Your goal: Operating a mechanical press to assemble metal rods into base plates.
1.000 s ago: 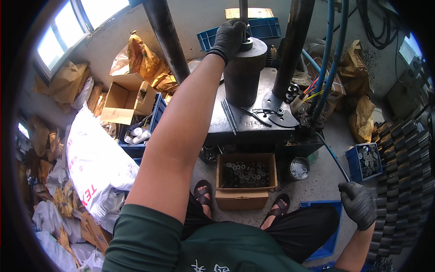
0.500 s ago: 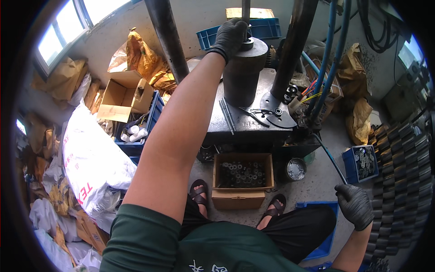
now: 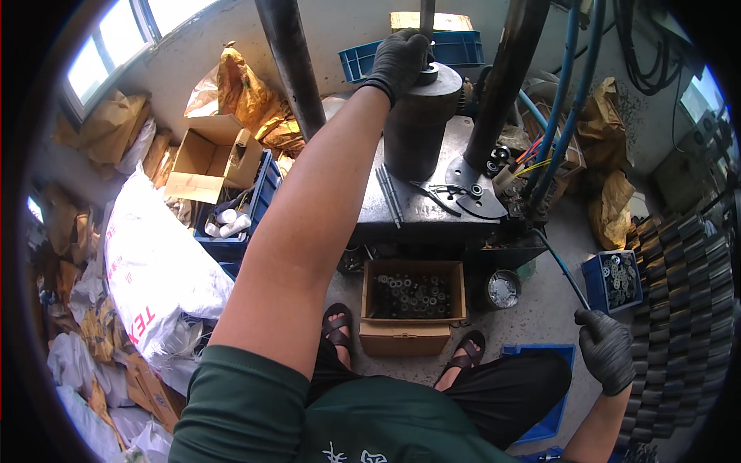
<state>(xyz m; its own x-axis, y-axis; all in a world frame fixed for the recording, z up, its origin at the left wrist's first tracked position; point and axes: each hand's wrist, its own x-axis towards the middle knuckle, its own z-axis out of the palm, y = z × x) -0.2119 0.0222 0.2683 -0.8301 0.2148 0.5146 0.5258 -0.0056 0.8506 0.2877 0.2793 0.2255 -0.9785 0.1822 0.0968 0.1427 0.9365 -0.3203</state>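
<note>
My left hand (image 3: pixel 398 63), in a dark glove, reaches to the top of a thick metal cylinder (image 3: pixel 421 135) on the press table. Its fingers are curled beside a dark ring (image 3: pixel 428 75) on the cylinder's top, next to an upright rod (image 3: pixel 427 21). Whatever lies inside those fingers is hidden. At the right, my gloved right hand (image 3: pixel 607 355) is closed round the lower end of a long, thin lever (image 3: pixel 563 268). Long metal pins (image 3: pixel 390 197) lie left of the cylinder's foot, and curved dark plates (image 3: pixel 480 205) with a small bearing (image 3: pixel 476 190) lie to its right.
Dark steel columns (image 3: pixel 292 65) flank the cylinder. Below the table stands a cardboard box (image 3: pixel 414 330) of small round parts, with a metal bucket (image 3: pixel 503 290) beside it. Blue hoses (image 3: pixel 567 100) hang at the right, near stacked metal parts (image 3: pixel 675 324). White sacks (image 3: pixel 158 270) crowd the left.
The view has shifted slightly. My left hand stays at the cylinder top with its fingers a little more tightly curled. My right hand keeps hold of the lever, almost unmoved.
</note>
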